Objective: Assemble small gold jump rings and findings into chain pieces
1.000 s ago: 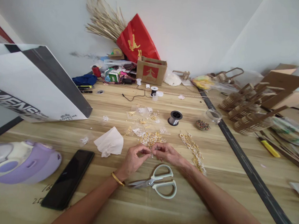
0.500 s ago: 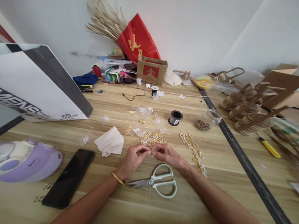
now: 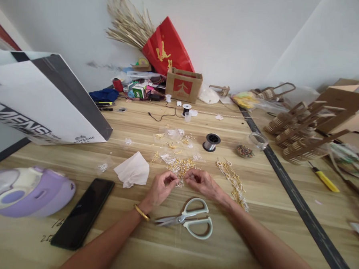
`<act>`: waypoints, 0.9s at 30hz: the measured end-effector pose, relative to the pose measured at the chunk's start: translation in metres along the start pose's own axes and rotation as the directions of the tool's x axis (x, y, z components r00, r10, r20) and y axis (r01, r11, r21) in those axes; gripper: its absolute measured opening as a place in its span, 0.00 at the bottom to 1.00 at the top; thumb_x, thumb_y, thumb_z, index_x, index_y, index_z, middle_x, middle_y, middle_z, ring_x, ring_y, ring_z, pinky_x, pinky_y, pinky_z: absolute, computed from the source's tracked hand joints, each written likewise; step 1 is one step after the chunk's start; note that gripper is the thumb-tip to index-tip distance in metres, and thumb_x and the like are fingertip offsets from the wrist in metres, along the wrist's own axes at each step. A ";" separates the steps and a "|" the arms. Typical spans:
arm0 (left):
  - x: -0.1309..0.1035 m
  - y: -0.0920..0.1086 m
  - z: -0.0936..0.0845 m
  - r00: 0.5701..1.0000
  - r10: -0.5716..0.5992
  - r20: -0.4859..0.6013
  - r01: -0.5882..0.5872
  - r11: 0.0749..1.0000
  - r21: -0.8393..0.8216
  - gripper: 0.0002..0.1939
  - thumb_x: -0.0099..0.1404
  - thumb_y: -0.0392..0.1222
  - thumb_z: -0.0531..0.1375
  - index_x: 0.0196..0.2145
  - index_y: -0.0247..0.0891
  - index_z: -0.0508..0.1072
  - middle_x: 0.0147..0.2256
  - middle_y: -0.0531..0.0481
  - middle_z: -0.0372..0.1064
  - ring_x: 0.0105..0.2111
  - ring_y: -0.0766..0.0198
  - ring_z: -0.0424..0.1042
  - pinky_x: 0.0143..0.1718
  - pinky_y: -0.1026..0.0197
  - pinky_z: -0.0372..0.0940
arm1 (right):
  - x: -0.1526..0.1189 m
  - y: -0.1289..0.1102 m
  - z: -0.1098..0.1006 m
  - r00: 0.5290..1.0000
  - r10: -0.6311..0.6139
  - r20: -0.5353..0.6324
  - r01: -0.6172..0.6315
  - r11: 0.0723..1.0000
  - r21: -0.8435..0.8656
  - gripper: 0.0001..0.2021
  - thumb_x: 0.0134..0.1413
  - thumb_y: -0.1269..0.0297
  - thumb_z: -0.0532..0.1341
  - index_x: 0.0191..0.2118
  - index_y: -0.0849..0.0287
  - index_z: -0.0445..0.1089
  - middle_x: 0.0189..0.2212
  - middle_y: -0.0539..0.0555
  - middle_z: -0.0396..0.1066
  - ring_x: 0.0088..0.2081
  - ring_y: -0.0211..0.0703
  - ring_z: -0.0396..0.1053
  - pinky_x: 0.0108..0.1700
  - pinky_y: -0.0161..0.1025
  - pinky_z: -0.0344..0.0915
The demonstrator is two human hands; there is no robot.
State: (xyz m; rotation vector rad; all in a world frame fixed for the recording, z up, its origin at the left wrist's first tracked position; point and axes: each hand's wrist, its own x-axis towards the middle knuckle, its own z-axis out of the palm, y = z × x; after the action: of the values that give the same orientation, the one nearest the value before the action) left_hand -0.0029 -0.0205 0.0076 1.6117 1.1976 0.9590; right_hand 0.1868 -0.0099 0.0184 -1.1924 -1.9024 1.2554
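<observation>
The left hand [image 3: 160, 187] is bringing thumb and forefinger together, and the right hand [image 3: 203, 184] is curling its fingers inward just beside it; whether either grip is holding anything is too small to tell. Both are working at the near edge of a pile of tiny gold and silver pieces [image 3: 181, 165] on the table [image 3: 161, 254], apparently sorting or joining them by fingertip, work that seems to be calling for a light, exact pinch. Open scissors [image 3: 179, 219] are lying nearer the wearer. Gold and silver chains [image 3: 235, 185] are stretching out on the right, a tissue [image 3: 132, 170] is resting left, and a wire spool [image 3: 211, 142] is standing beyond.
</observation>
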 end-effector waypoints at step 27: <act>0.005 -0.001 -0.006 0.984 -0.176 0.041 0.178 0.903 -0.390 0.15 0.53 0.48 0.64 0.27 0.34 0.68 0.27 0.49 0.74 0.27 0.63 0.74 0.32 0.61 0.70 | 0.001 0.004 -0.007 0.999 0.004 0.047 0.001 0.994 -0.110 0.12 0.58 0.59 0.54 0.33 0.61 0.70 0.18 0.47 0.63 0.20 0.33 0.60 0.24 0.31 0.54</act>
State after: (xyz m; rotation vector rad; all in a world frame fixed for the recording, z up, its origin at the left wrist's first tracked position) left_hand -0.0075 -0.0144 0.0088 1.1654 1.0472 1.0029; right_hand 0.1938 -0.0058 0.0172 -1.2298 -2.0278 1.2029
